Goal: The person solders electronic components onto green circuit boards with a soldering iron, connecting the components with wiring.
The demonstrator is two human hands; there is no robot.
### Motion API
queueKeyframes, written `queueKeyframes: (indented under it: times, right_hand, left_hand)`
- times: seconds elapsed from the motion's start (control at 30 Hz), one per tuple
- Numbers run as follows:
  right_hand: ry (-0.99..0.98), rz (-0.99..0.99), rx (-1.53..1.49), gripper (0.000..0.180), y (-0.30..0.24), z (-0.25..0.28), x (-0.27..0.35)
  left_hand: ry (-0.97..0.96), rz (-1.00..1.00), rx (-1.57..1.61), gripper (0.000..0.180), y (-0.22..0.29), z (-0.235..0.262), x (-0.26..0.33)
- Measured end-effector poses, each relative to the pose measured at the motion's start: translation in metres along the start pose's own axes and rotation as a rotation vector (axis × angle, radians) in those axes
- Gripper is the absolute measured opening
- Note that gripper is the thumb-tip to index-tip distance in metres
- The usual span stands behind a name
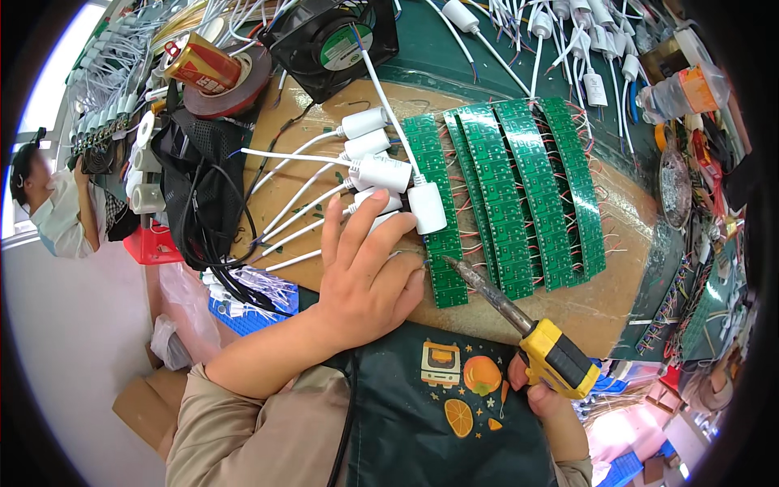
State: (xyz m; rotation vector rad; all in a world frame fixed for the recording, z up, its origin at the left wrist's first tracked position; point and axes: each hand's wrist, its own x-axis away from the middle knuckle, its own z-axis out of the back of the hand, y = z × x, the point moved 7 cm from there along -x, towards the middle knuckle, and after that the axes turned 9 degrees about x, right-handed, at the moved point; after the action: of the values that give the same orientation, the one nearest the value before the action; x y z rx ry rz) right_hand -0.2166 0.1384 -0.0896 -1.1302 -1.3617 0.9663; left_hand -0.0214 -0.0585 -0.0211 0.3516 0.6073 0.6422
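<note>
My left hand (361,280) lies over a group of white cylindrical cable connectors (381,172), its outer fingers spread against them. Its thumb and forefinger pinch together at a thin wire (426,261) by the edge of the leftmost green circuit board strip (446,280). My right hand (535,390) closes round the handle of a yellow and black soldering iron (558,357). The iron's metal tip touches or nearly touches that strip, just right of the pinched wire. One white connector (427,209) rests across the strip, its cable running up. Several more board strips (515,203) with red wires stand alongside.
A brown board (568,312) lies under the work on a green table. Behind are a black fan (333,45), a gold and red can (207,63) and many white cables. A black bag (199,183) is at left, a plastic bottle (686,91) at right. Another person (65,199) sits far left.
</note>
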Motion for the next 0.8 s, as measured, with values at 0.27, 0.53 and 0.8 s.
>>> queueKeyframes:
  times: [0.27,0.53,0.8]
  right_hand:
    - [0.08,-0.114,-0.075,0.031,-0.016,-0.012,-0.012]
    - [0.029,-0.241,-0.085,0.071,-0.003,-0.011,-0.006]
    - [0.034,-0.249,-0.043,0.058,-0.01,-0.012,-0.014]
  left_hand:
    - [0.002,0.027,0.055,0.017,-0.005,0.001,-0.002]
    - [-0.026,0.032,0.023,0.017,-0.003,-0.002,-0.003]
    - [-0.023,0.022,-0.002,0.017,-0.002,-0.003,-0.002]
